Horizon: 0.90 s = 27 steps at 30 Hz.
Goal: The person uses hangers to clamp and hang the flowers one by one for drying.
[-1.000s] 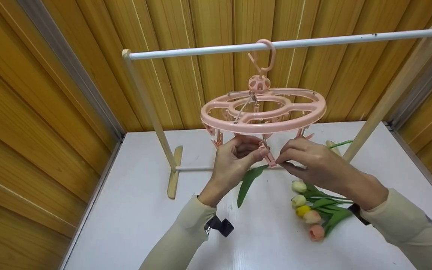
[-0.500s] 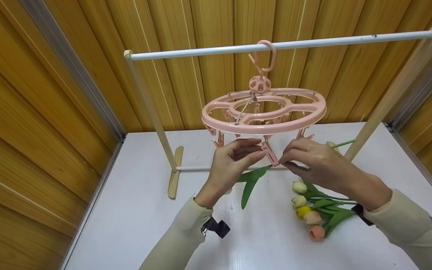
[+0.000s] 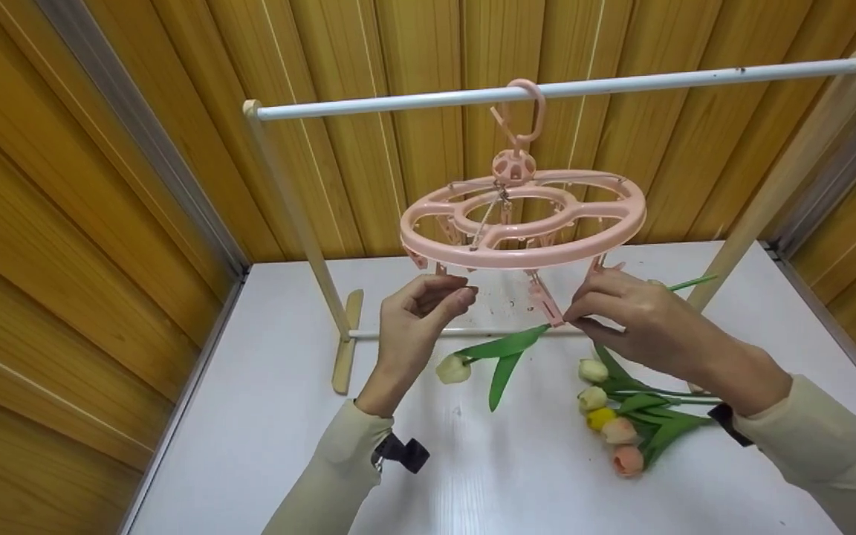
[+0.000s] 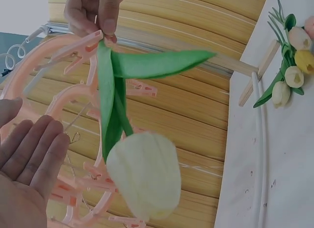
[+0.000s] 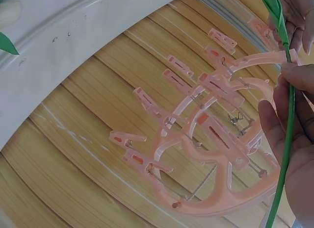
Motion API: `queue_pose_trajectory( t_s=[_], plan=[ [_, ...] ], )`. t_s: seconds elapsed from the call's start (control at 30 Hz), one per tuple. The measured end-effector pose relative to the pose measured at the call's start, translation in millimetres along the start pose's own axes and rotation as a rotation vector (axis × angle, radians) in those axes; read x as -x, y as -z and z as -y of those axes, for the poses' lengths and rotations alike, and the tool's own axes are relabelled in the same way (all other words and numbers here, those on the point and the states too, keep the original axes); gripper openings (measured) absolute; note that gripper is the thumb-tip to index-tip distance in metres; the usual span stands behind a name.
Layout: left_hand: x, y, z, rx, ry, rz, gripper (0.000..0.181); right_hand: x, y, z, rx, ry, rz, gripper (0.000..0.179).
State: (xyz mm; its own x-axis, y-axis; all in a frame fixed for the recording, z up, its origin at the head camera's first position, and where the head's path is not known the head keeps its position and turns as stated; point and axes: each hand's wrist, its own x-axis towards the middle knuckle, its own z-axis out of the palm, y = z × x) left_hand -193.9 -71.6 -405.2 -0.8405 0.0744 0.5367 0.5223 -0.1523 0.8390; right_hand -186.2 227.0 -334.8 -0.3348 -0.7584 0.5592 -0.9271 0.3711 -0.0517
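A pink round clip hanger [image 3: 522, 257] hangs by its hook, with several clothespins below it. My right hand [image 3: 640, 316] pinches the green stem [image 5: 287, 149] of a white tulip [image 3: 454, 368] beside the tip of a front clothespin [image 3: 546, 303]. The tulip's head points left, its green leaves [image 4: 159, 64] spread out. Stem and clothespin tip meet; whether the clothespin bites on the stem is hidden by my fingers. To the left, apart from the flower, my left hand [image 3: 414, 331] holds nothing, its fingers [image 4: 41, 152] extended in the left wrist view.
The hanger's hook goes over a white bar [image 3: 398, 101] on a wooden stand [image 3: 294, 223]. Several tulips [image 3: 625, 423], white, yellow and pinkish, lie on the white table [image 3: 502, 483] at right. Wood-look panels [image 3: 420, 44] enclose the back and sides.
My left hand has let go of the clothespin and drawn away left, uncovering the white tulip head. My right hand, the stem and the clothespin tip have shifted slightly right.
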Motion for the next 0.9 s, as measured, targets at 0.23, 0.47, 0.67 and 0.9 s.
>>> queue_pose_trajectory(
  t_s=[0.23,0.47,0.67,0.9],
  plan=[
    [4.2,19.4,-0.9,-0.078,-0.035,-0.148,0.018,4.7,4.2,-2.6,0.027,-0.004,-0.001,0.048],
    [6.1,35.4,6.3,-0.148,-0.049,-0.249,0.020,12.3,9.4,-9.8,0.044,-0.009,0.000,0.028],
    [5.4,37.0,13.4,-0.121,-0.006,-0.173,0.030,17.8,15.1,-13.8,0.063,-0.021,0.004,0.015],
    [2.2,30.7,17.5,-0.101,0.079,0.003,0.038,22.6,21.0,-16.0,0.091,-0.039,-0.004,0.049]
  ],
)
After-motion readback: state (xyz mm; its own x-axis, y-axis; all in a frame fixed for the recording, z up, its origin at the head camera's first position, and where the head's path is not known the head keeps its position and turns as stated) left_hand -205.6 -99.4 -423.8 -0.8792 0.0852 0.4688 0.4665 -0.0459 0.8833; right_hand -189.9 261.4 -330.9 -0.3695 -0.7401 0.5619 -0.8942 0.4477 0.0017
